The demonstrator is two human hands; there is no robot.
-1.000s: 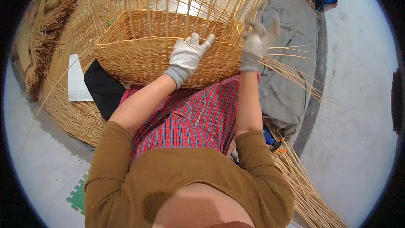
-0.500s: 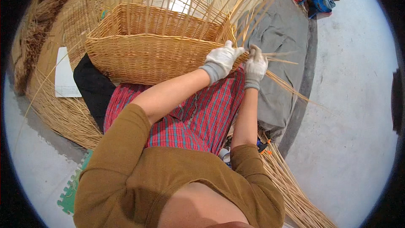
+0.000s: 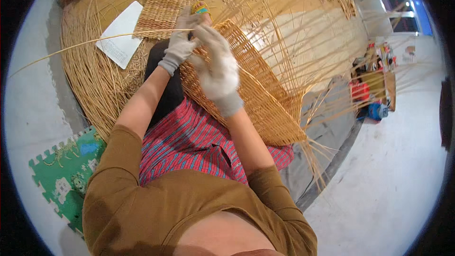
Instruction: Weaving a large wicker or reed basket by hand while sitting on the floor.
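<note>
Basket, woven of thin tan rods, slants across the lap, resting on the red plaid cloth; its long near wall runs from the hands down to the right-hand corner. Tall upright stakes fan off to the right, blurred. One long rod sweeps in from the left edge and reaches the hands by the basket's near-left end.

Step in hand, as I judge it: managing that rod at the corner. To do it well, keep the rod's long tail free of the stakes, bend it gradually so it does not kink, and brace the corner so the wall holds its shape. Basket looks light enough to swing on the knees; steady it before any hard pull.

Right hand, gloved, lies over the wall's left end, forearm angled up and leftward, fingers pointing up, thumb side toward the other hand. Left hand, gloved too, sits just beside it, forearm rising from lower left, wrist nearly straight. Both smeared by motion: cannot tell whether either grip pinches the rod.

Farther out: paper sheet and heaped rods left, grey cloth right.
</note>
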